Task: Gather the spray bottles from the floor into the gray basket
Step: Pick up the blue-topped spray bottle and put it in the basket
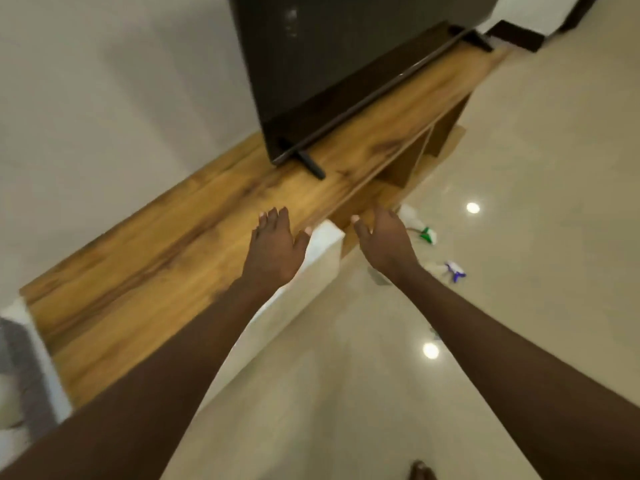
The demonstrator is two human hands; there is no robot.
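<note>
Two spray bottles lie on the glossy beige floor at the right. One has a green and white trigger head (426, 233), the other a blue and white one (454, 270). Both are pale-bodied and partly hidden behind my right arm. My right hand (384, 242) is stretched forward above the floor just left of them, fingers apart and empty. My left hand (275, 249) hovers over the front edge of the wooden TV stand (145, 271), also spread and empty. A grey shape (20, 372) at the far left edge may be the basket; I cannot tell.
A large dark television (329, 64) stands on the wooden stand, which has open shelves at its right end. A white block (325, 251) supports the stand below my left hand. My bare foot (420, 471) shows at the bottom edge. Ceiling lights reflect on the floor.
</note>
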